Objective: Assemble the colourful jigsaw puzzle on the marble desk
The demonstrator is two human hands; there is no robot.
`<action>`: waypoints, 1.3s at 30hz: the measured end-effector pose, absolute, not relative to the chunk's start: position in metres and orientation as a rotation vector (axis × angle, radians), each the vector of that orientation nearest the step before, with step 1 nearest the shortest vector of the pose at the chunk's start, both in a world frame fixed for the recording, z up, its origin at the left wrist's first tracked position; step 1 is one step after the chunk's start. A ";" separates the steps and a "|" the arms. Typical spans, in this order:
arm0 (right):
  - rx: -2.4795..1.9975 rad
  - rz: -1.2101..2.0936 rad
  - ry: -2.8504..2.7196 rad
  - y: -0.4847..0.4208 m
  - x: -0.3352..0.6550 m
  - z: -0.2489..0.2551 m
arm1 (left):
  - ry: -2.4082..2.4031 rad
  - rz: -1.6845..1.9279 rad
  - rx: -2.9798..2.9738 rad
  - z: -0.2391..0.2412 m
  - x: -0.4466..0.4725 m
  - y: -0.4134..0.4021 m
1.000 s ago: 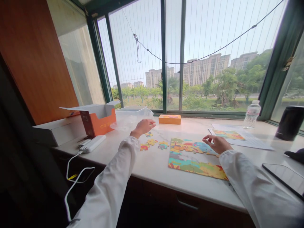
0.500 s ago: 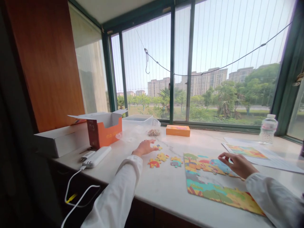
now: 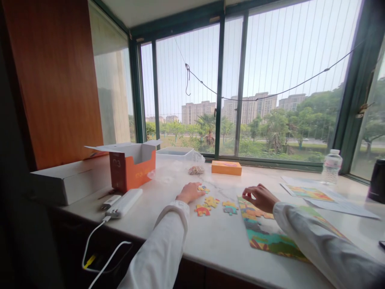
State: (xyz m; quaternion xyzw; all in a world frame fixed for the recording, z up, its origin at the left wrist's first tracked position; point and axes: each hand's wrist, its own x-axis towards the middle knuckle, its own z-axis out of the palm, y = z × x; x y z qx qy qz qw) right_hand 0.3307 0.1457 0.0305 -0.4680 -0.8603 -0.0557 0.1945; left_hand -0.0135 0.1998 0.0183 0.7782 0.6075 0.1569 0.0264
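Note:
A colourful jigsaw puzzle (image 3: 264, 237), partly put together, lies flat on the pale stone sill. Left of it lie a few loose pieces (image 3: 211, 204). My left hand (image 3: 191, 191) rests palm down on the sill, its fingertips touching a small loose piece (image 3: 203, 188). My right hand (image 3: 260, 197) hovers over the puzzle's upper left corner with its fingers curled in a pinch; whether they hold a piece is hidden. Both arms wear white sleeves.
An open orange box (image 3: 134, 166) and a flat white box (image 3: 64, 180) stand at the left, with a white power bank (image 3: 124, 202) and cable. Behind are a clear bag (image 3: 180, 162), a small orange box (image 3: 226, 167), a water bottle (image 3: 331, 166) and a printed sheet (image 3: 309, 193).
My left hand has come back from the far bag to the loose pieces. My right hand has moved left across the puzzle to its upper left corner. The camera has tilted up.

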 end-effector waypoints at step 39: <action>-1.098 0.171 -2.385 0.169 0.239 0.047 | 1.149 0.897 2.742 0.056 0.008 0.151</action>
